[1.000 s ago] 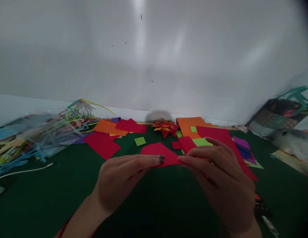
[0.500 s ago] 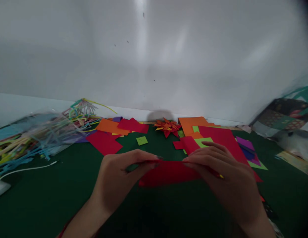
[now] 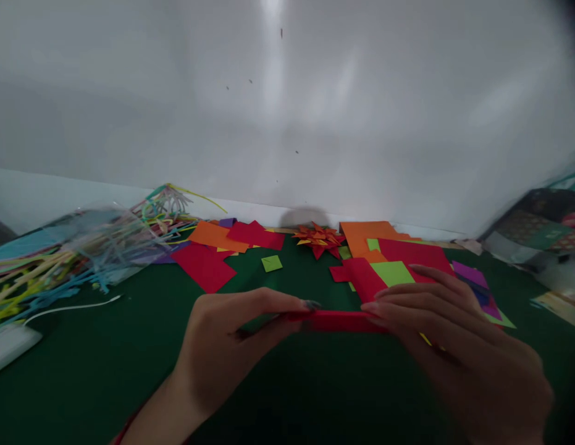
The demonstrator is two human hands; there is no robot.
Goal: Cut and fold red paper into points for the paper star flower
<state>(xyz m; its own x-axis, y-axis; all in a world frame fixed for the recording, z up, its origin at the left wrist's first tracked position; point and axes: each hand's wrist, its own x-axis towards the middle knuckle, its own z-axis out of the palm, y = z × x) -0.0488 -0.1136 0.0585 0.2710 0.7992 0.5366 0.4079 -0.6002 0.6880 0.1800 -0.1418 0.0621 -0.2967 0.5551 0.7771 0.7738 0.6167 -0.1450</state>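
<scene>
A sheet of red paper (image 3: 340, 321) stretches between my two hands, low over the green table. It shows as a narrow, folded-looking strip, seen nearly edge-on. My left hand (image 3: 243, 340) pinches its left end between thumb and fingers. At the other end, my right hand (image 3: 449, 346) grips it, fingers laid over the top edge and thumb hidden underneath. A bit of yellow shows beneath the right fingers; I cannot make out what it is. Beyond the paper lie a small green paper square (image 3: 272, 264) and a red-orange folded paper star (image 3: 318, 239).
Red paper sheets (image 3: 204, 266) and an orange sheet (image 3: 365, 235) lie along the back, by a white wall (image 3: 287, 111). Plastic-wrapped pipe cleaners (image 3: 130, 228) and a white cable (image 3: 78, 309) are at left. Purple paper (image 3: 467, 275) and a patterned bag (image 3: 537, 222) are at right.
The red paper has gone from a broad tilted sheet, through hanging toward me, to a narrow strip. My right hand has shifted rightward in view; my left hand keeps its pinch.
</scene>
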